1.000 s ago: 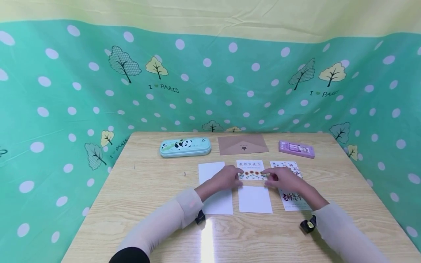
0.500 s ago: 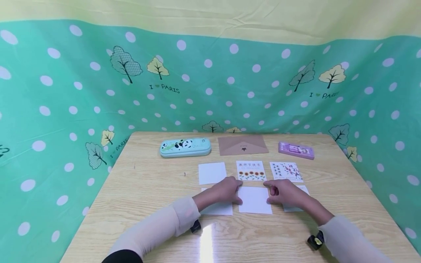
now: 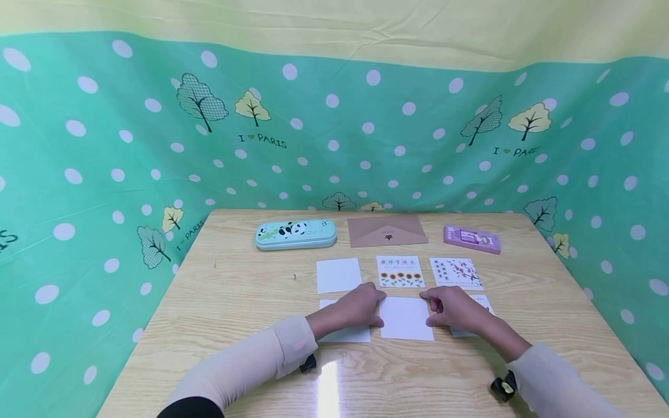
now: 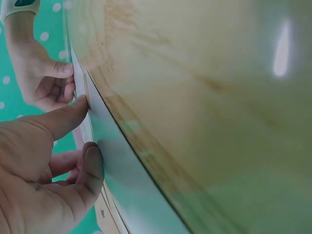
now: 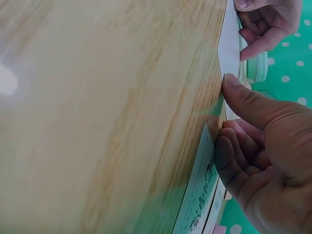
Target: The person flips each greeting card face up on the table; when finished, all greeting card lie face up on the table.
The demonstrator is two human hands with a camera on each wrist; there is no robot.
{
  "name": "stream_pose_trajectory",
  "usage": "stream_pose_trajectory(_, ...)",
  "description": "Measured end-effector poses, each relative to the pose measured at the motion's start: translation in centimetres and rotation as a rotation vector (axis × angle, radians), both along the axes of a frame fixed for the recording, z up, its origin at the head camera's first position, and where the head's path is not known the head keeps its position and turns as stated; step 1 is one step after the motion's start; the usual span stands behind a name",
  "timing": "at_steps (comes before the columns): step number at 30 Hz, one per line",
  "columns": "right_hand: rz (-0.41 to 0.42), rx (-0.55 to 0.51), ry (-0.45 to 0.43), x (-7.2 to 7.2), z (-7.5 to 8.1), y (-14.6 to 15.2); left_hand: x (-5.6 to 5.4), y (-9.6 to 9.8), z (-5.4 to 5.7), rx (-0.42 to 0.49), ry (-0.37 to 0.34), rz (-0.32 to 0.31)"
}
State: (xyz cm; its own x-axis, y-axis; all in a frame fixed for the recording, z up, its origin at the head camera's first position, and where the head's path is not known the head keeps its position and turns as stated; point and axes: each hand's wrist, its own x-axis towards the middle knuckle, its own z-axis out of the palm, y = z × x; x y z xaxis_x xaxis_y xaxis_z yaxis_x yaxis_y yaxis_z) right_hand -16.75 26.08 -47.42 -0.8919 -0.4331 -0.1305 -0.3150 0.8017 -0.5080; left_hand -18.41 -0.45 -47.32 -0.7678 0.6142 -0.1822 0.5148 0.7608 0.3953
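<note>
A blank white card (image 3: 406, 319) lies flat in the front middle, between the two hands. My left hand (image 3: 360, 306) touches its left edge, index finger near the far corner and thumb lower down. At the opposite edge is my right hand (image 3: 453, 307), thumb and index finger likewise spread apart, other fingers curled. Behind it lies a sunflower card (image 3: 400, 271) with printed characters. My left hand partly covers a front-left white card (image 3: 345, 335); my right hand partly covers a printed card (image 5: 197, 195). A blank card (image 3: 338, 275) and a blossom card (image 3: 456, 273) complete the back row.
Along the back of the wooden table (image 3: 235, 302) lie a turquoise panda pencil case (image 3: 295, 234), a brown envelope (image 3: 387, 230) and a purple box (image 3: 471, 238). A green dotted cloth (image 3: 334, 133) hangs behind the table.
Both hands have come toward the person, from the sunflower card's sides to the blank card in front of it. Over the last half second they have barely moved.
</note>
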Motion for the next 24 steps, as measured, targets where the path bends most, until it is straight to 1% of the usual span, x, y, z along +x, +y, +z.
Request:
stream_pose_trajectory(3, 0.004, -0.010, 0.003, 0.1, 0.0, 0.0, 0.0, 0.0, 0.0, 0.018, 0.001, 0.007)
stream_pose_trajectory(7, 0.013, -0.032, 0.002, 0.2, 0.0, 0.1, -0.1, 0.1, -0.1, 0.061, -0.017, 0.039)
stream_pose_trajectory(12, -0.027, -0.037, -0.009, 0.3, 0.0, 0.0, 0.0, 0.3, -0.1, 0.113, -0.029, 0.064)
stream_pose_trajectory(16, -0.061, -0.054, -0.023, 0.4, 0.5, 0.3, -0.1, 0.1, 0.0, 0.164, -0.032, 0.055)
stream_pose_trajectory(19, -0.112, -0.103, -0.055, 0.2, 0.8, 0.7, -0.3, -0.1, 0.2, 0.206, -0.007, 0.034)
stream_pose_trajectory(21, -0.142, -0.149, -0.094, 0.0, 0.8, 1.0, -0.6, -0.2, 0.3, 0.229, 0.027, 0.014)
stream_pose_trajectory(22, -0.151, -0.177, -0.121, 0.0, 0.8, 1.1, -0.7, -0.2, 0.3, 0.241, 0.045, 0.002)
stream_pose_trajectory(24, -0.145, -0.227, -0.172, -0.1, 0.7, 1.4, -0.9, -0.3, 0.4, 0.272, 0.080, -0.021)
